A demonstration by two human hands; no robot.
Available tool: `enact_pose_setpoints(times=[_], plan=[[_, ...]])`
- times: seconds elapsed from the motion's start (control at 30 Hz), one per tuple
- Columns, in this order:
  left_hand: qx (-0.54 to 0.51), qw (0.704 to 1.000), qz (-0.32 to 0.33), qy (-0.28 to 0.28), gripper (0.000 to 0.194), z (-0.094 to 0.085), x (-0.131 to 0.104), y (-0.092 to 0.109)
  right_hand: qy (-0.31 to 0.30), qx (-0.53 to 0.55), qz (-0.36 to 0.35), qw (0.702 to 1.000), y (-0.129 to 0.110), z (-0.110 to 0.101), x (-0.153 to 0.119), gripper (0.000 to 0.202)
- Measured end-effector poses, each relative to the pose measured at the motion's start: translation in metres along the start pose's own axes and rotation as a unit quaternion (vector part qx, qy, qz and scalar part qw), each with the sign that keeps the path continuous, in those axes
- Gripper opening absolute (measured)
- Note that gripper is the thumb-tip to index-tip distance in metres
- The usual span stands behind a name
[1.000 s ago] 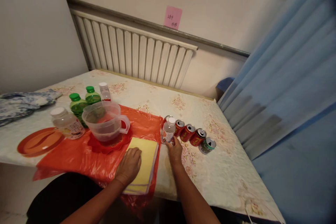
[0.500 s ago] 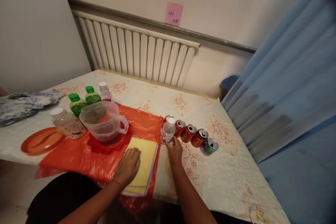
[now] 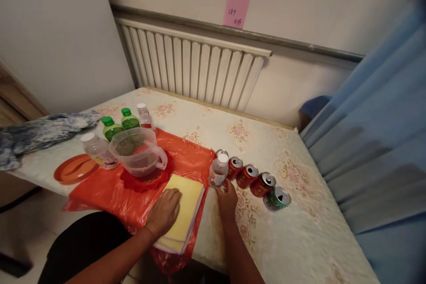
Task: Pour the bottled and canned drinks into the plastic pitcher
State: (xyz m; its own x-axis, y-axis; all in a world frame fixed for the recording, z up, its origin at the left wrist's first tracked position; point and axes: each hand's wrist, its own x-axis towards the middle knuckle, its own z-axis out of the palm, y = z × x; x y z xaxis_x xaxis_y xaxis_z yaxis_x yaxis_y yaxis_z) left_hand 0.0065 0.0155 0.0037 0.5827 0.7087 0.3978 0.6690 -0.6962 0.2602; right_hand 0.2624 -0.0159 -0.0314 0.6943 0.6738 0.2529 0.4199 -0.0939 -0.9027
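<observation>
My left hand lies flat on a folded yellow cloth with a pale purple edge. Low on a small clear plastic bottle with a white cap, the fingers of my right hand are closed around its base. The bottle stands upright at the right edge of a red plastic bag. Just behind and to its right runs a slanting row of opened drink cans, red ones and a green one at the near end. One red can is partly hidden behind the bottle.
Left of the cloth, a clear plastic jug sits in a red scalloped dish. Behind it stand green-capped bottles and white-capped bottles. An orange plate and patterned fabric lie at left; a blue curtain hangs at right.
The camera view has swung left, so things sit further right in the picture. My hands keep nearly the same places on the cloth and at the bottle.
</observation>
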Motion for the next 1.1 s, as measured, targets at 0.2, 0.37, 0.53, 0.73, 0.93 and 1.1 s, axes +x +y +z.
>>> enact_pose_setpoints(times=[0.2, 0.37, 0.53, 0.73, 0.93, 1.1], plan=[[0.019, 1.0, -0.014, -0.018, 0.026, -0.005, 0.0, 0.006, -0.015, 0.011, 0.034, 0.999, 0.006, -0.001, 0.001, 0.064], [0.019, 0.999, -0.028, -0.031, 0.027, -0.008, 0.0, 0.01, -0.018, 0.011, 0.05, 0.999, 0.001, -0.004, -0.001, 0.063], [0.01, 0.998, -0.045, -0.042, 0.025, -0.01, -0.002, 0.014, -0.023, 0.02, 0.057, 0.998, 0.002, -0.006, -0.002, 0.065], [-0.019, 0.998, -0.038, -0.037, 0.02, -0.011, -0.004, 0.011, -0.013, 0.002, 0.072, 0.997, 0.004, -0.01, -0.01, 0.065], [-0.052, 0.998, -0.002, -0.035, 0.019, -0.018, -0.013, 0.002, -0.009, -0.086, 0.042, 0.995, -0.003, -0.023, -0.029, 0.056], [-0.124, 0.992, 0.008, 0.02, 0.025, -0.045, -0.044, -0.018, -0.003, -0.134, 0.013, 0.991, -0.001, -0.027, -0.037, 0.054]])
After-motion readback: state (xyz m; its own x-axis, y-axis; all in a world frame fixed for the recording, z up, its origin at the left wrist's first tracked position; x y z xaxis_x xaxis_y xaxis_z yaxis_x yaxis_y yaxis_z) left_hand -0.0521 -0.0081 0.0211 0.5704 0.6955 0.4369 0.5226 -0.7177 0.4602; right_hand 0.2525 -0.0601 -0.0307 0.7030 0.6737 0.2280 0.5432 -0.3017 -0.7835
